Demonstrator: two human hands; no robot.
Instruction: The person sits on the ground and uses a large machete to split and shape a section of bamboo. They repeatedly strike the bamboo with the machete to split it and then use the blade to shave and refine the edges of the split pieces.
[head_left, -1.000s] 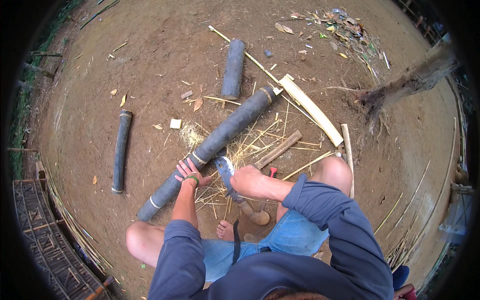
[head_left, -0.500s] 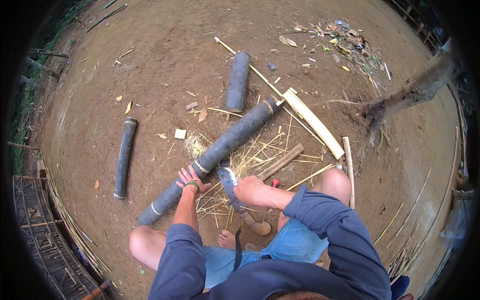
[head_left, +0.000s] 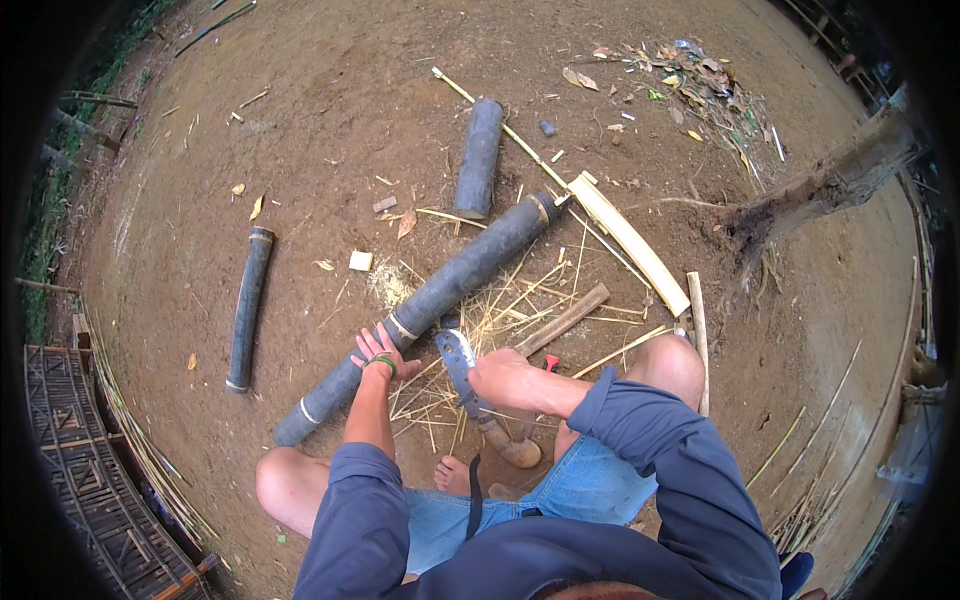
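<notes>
Hidden beneath the right hand: palm and fingertips, with only bent knuckles in view; cannot tell whether gripping anything, nor whether touching the blade just to the left. Hard to make out, too: the join between blade and handle, and a small red piece partly behind the right forearm. Just past the blade's far end, a dark lump, mostly behind the pole and too obscured to identify. In the middle of the scene, that pole, slanting from near left to far right, with the left hand flat on its nearer half, fingers open and spread, not wrapped round. Near the lower edge, one foot partly covered by a dangling black strap. Cut off by the dark rim: a slatted rack at near left and a rough, weathered post at far right. On the pole, dull grey-black skin with pale rings at the joints; on the broad blade, dark metal with a bright edge and small holes; on the handle, rounded brown wood. Far of the pole, a short dark log and a squarish pale block beside crumbly sawdust. To the right, thin straw-coloured slivers in a tangle and a long, smooth cream strip, all on bare brown earth.
</notes>
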